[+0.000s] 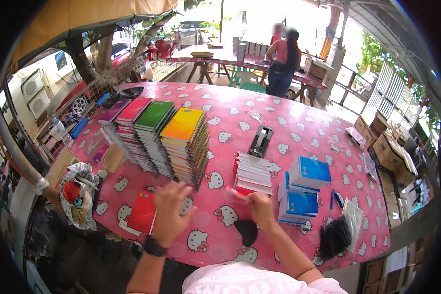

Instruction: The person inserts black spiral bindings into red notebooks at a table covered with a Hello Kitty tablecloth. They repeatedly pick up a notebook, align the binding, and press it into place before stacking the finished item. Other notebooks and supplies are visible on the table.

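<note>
My left hand [172, 213], fingers apart and holding nothing, hovers over the right edge of a red spiral notebook [141, 211]. Closed on a thin red-covered booklet [238, 194] with a pale edge is my right hand [261, 209]. That booklet is at the near end of a row of red-and-white booklets [252, 172] with no spiral visible. Beyond my left hand rise tall stacks of spiral notebooks, with yellow [183, 125], green [155, 115], red [134, 109] and purple [114, 111] covers. Blue-covered booklets [309, 171] are piled to the right of my right hand.
A black tape dispenser [261, 141] stands behind the row. Black binding coils [335, 238] lie near right beside a clear plastic sheet [352, 215]. A plastic bag [78, 196] is at the left edge. Farther off, people [282, 63] stand at another table.
</note>
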`<state>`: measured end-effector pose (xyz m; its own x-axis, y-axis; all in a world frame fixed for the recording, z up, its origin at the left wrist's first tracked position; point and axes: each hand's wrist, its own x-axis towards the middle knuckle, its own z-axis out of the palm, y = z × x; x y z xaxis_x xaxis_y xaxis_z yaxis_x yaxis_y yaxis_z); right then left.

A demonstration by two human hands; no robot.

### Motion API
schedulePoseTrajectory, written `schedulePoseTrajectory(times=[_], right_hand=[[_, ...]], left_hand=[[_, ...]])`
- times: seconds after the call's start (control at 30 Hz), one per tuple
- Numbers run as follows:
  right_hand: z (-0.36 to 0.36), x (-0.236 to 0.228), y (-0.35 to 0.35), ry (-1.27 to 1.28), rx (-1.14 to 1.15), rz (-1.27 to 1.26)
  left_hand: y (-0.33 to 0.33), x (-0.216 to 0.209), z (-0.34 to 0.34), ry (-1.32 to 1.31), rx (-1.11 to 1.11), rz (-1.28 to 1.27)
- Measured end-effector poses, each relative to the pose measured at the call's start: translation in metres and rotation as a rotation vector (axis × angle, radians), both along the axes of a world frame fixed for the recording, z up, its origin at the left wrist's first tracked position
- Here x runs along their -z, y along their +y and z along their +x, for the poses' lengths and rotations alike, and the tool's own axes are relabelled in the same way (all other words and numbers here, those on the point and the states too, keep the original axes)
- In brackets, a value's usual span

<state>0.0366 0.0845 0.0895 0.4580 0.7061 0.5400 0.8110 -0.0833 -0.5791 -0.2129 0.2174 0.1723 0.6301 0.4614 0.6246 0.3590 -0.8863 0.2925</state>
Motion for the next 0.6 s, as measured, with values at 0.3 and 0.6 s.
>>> schedulePoseTrajectory(times=[0.3, 0.6], right_hand=[[-0.062, 0.020, -0.039, -0.046, -0.218, -0.345], [-0.025, 0.026, -0.061, 0.181, -0.256, -0.158]], left_hand=[[-0.032, 0.073, 0.004, -0.074, 0.213, -0.581], [-0.030, 0.116, 0.003, -0.202, 0.206, -0.740]])
